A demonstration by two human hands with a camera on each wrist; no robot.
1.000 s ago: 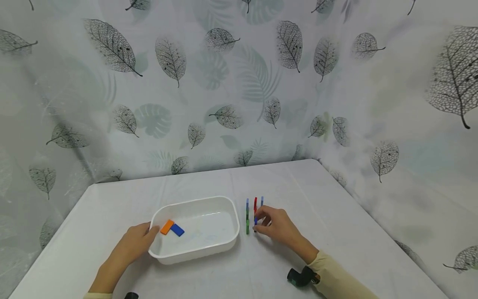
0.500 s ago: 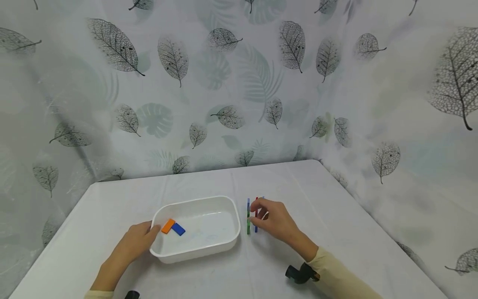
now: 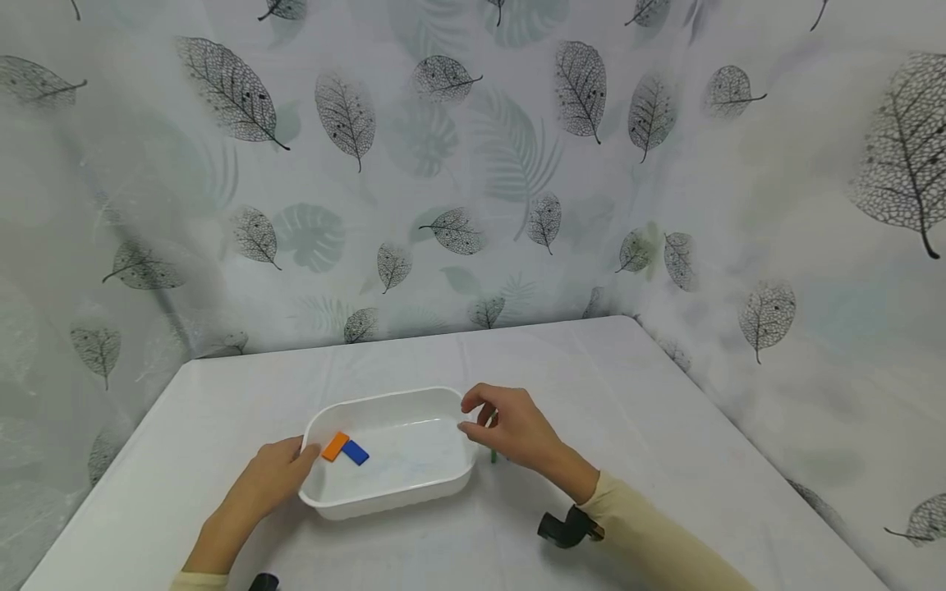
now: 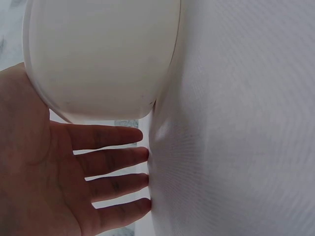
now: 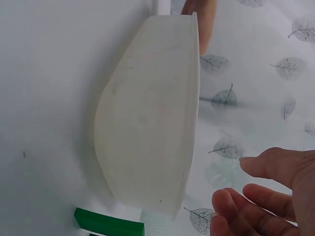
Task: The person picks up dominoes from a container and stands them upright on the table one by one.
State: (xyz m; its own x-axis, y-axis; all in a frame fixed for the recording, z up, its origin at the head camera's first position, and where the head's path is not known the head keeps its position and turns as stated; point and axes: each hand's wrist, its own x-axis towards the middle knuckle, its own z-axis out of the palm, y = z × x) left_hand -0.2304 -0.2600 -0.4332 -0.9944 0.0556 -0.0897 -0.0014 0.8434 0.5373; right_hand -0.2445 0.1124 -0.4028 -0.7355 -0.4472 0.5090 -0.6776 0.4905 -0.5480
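In the head view my left hand [image 3: 272, 478] holds the left end of a white tray [image 3: 417, 443], thumb over the rim. Its four fingers [image 4: 110, 160] stretch out straight beside the tray's outer wall in the left wrist view. An orange block [image 3: 336, 446] and a blue block [image 3: 356, 452] lie in the tray. Above the tray's right rim is my right hand [image 3: 521, 427], fingers bent, a gap between thumb and forefinger and no block visible there. Just below that hand stands a green block [image 3: 493, 453]; the hand hides most of the other blocks.
A white cloth-covered table [image 3: 591, 369] lies under everything, with a leaf-print curtain [image 3: 458, 164] behind and at both sides. A black wrist camera [image 3: 565, 529] sits at my right cuff. The green block [image 5: 109, 223] stands close to the tray's end.
My right hand has moved left from the row of blue, red and green blocks to the tray's right rim. My left hand and the tray stay put.
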